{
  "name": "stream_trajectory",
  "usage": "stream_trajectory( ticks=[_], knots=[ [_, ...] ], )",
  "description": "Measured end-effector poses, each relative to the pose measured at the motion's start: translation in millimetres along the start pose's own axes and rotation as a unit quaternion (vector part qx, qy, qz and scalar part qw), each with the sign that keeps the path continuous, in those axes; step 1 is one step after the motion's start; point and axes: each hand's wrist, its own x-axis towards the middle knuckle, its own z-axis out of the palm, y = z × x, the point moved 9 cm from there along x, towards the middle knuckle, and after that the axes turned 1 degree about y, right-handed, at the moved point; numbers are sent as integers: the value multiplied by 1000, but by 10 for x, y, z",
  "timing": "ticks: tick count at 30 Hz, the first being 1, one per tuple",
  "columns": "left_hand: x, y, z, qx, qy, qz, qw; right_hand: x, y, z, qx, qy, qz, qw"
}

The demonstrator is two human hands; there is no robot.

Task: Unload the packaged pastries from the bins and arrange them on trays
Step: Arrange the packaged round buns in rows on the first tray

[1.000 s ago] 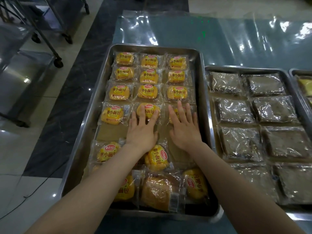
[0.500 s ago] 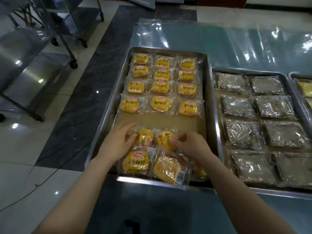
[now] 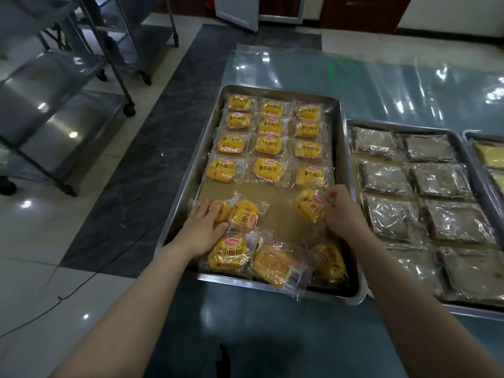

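Since half a second ago, right hand (image 3: 342, 211) has carried one bun pack (image 3: 309, 205) out of the loose cluster to 3 o'clock on the tray (image 3: 188, 186), pinching its wrapper edge; pack tilted, just below the fourth row (image 3: 268, 170). Left hand (image 3: 203, 230) lies flat, fingers straight, on another pack (image 3: 219, 211) at 8 o'clock. Risks: slick film slips from the pinch; pack lands skewed onto the row above. Face-down pack (image 3: 278, 264) at 6 o'clock overhangs the near rim; a forearm nudge could tip it off.

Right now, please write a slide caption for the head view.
Left hand touches the left pastry, right hand pinches the right pastry, in a part-filled steel tray.
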Motion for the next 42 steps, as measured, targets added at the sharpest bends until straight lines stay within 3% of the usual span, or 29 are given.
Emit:
stream_trajectory(
  ticks=[2, 5, 10, 14, 19, 22, 25, 30, 33, 37, 42],
  knots=[
    [17, -25, 62, 21, -23, -11, 999, 52, -21, -13, -93, -13, -7, 996],
    [44, -53, 122, 22, -36, -17, 999, 88, -153, 12, -256, 52, -59, 964],
    [46, -38, 159, 33, -25, -9, 999, 7, -96, 624, -211, -65, -4, 975],
    [10, -33, 145, 27, 8, 4, 1000, -56, 3, 831, -231, -122, -37, 965],
    [5, -17, 134, 31, 37, 6, 999, -113, 6, 713, -292, -96, -138, 942],
    [5, -24, 131, 25, 39, 6, 999, -121, -28, 705, -304, -96, -155, 935],
    [-2, -26, 127, 21, 38, 7, 999, -111, -50, 684, -288, -97, -131, 944],
    [-4, -23, 131, 16, 28, 7, 999, -89, -362, 454, -179, -12, -148, 973],
    [-9, -20, 137, 15, 20, 8, 1000, -65, -591, 549, -78, -72, -110, 988],
    [-6, -26, 136, 15, 16, 6, 1000, -170, -624, 962, -36, -211, 4, 977],
    [-12, -30, 134, 19, 18, 10, 1000, -153, -670, 1026, 165, -199, 99, 961]
  ],
)
